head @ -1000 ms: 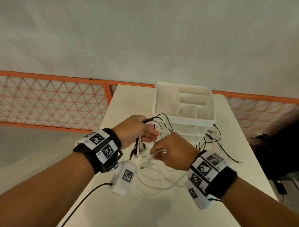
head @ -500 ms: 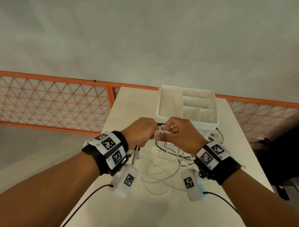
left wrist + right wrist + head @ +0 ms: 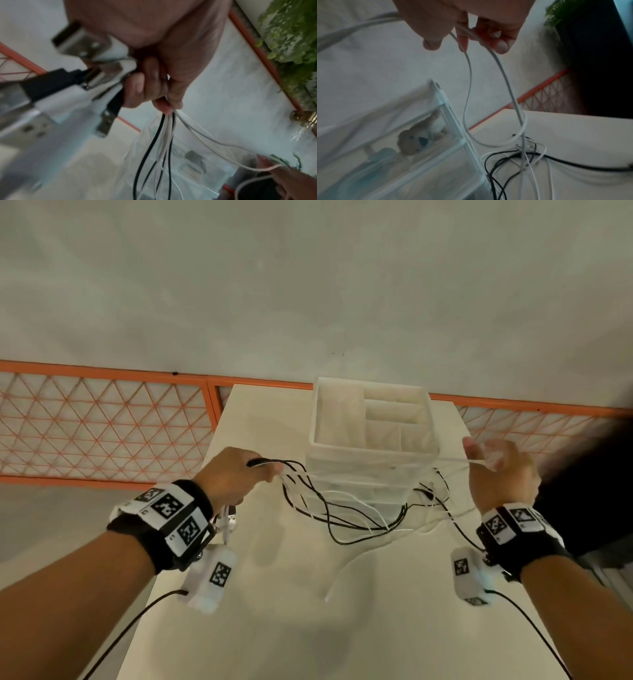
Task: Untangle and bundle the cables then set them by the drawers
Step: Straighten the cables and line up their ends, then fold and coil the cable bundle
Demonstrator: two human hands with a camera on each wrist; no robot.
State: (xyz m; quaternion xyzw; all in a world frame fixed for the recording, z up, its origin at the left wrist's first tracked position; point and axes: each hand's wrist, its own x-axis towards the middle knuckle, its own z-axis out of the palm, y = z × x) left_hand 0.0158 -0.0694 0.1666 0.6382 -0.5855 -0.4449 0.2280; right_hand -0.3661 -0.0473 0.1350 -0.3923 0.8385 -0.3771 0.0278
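Note:
My left hand (image 3: 236,474) (image 3: 154,86) grips a bunch of black and white cables (image 3: 329,505) (image 3: 164,135) near their USB plugs (image 3: 96,73), which stick out behind the fist. A white cable (image 3: 455,461) (image 3: 505,81) runs taut from that fist across the front of the drawers (image 3: 371,446) to my right hand (image 3: 496,467) (image 3: 471,31), which pinches it at the right. The other cables sag in a loose tangle (image 3: 522,152) on the white table (image 3: 342,628) in front of and right of the drawers.
The clear drawer unit (image 3: 419,142) has an open compartment tray on top and a small plush toy (image 3: 419,136) inside. An orange lattice fence (image 3: 102,426) runs behind the table. A loose white cable end (image 3: 346,573) lies on the table's near middle.
My hands, close together a moment ago, have pulled apart: the right hand swung far right and up, drawing the white cable taut. The left stayed holding the bunch.

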